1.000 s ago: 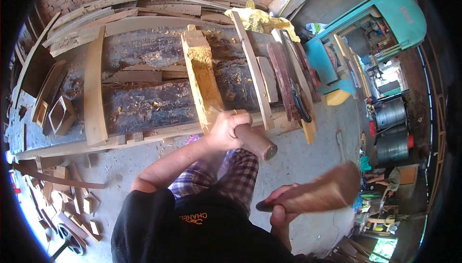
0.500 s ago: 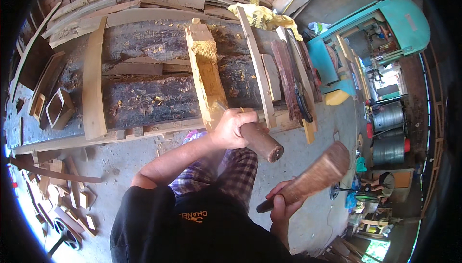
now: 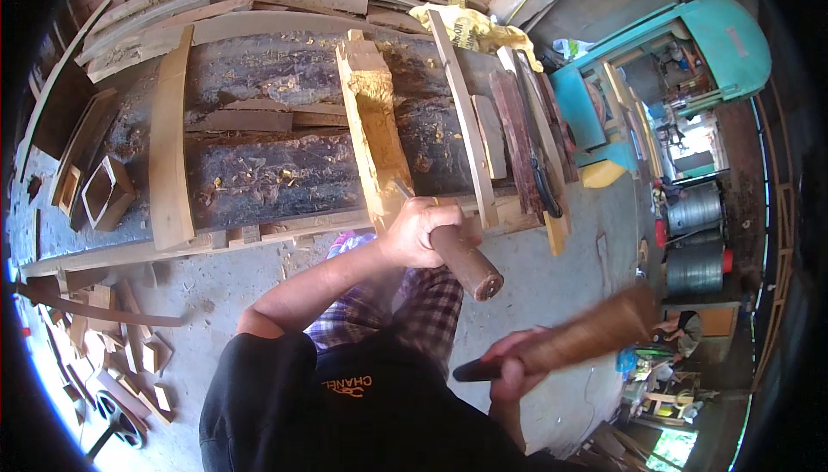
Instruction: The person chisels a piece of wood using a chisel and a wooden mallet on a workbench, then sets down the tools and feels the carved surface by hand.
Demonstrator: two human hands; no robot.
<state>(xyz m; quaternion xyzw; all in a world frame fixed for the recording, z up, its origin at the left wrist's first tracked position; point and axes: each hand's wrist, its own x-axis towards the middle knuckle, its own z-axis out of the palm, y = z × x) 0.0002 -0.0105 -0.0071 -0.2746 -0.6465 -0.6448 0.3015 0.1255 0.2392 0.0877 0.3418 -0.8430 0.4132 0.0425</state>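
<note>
My left hand [image 3: 420,232] is wrapped round the thick brown wooden handle of a chisel [image 3: 467,263]. Its metal blade shows past my fingers and meets the near end of a light wooden beam [image 3: 376,127], where a long trough is hollowed out. To the right and lower, my right hand [image 3: 517,364] grips a wooden mallet [image 3: 595,331] by its dark handle. The mallet's broad head is smeared by motion and stands apart from the chisel's butt end.
The beam lies across a dark, chip-strewn workbench [image 3: 259,174]. A curved board [image 3: 171,140], a narrow strip [image 3: 461,114] and a handsaw [image 3: 545,187] lie on it. Offcuts [image 3: 112,334] cover the floor at left; a teal machine [image 3: 724,45] stands at the far right.
The mallet has swung right and slightly down with my right hand, away from the chisel. My left hand and the chisel stay nearly in place.
</note>
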